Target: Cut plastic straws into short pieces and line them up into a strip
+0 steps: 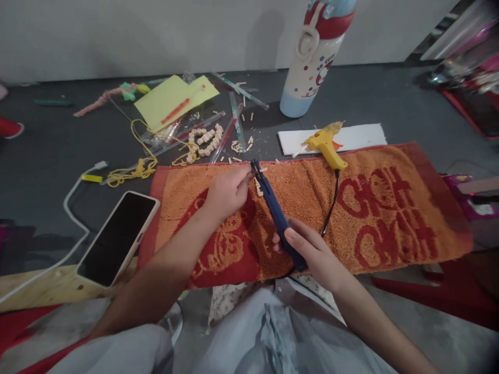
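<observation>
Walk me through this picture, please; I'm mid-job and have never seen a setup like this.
There is no machine here: you see a person's two bare hands, filmed by one camera worn on the head, looking forward and down. The right hand grips the lower part of a long blue tool. The left hand is at its upper tip; whether those fingers hold anything is hard to tell. Below them an orange towel lies over a dark table. A yellow glue gun lies partly on a white board. Farther back are a bottle and yellow paper; a phone lies left of the towel.
</observation>
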Demonstrator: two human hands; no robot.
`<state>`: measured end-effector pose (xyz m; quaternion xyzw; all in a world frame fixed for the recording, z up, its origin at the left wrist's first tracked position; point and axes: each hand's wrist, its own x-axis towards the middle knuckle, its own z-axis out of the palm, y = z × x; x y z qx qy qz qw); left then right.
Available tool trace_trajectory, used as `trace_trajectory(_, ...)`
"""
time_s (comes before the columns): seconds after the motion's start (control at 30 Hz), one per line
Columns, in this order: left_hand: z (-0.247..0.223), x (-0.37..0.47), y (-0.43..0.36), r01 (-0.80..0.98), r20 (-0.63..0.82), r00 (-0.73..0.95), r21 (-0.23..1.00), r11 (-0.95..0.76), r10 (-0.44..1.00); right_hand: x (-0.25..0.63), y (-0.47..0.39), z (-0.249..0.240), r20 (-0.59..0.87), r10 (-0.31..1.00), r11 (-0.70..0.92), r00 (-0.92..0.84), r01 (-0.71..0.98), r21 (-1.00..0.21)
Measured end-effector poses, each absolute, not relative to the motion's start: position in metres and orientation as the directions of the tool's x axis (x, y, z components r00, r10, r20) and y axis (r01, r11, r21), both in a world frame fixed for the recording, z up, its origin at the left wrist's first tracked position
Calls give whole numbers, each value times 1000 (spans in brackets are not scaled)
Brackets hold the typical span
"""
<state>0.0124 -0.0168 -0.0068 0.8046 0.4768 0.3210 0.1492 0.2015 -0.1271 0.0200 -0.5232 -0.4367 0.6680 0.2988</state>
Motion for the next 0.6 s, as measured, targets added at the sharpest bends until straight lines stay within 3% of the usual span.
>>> trace_trajectory(0.33,-2,19,-14,636,173,302,696,-333,938,202,-125,19,-467,839,-516,-280,-135,-846)
trace_trajectory(0.6,-3,17,-15,477,87,331,844,-246,939,209,-128,13,-426,842,-489,-330,-136,-862)
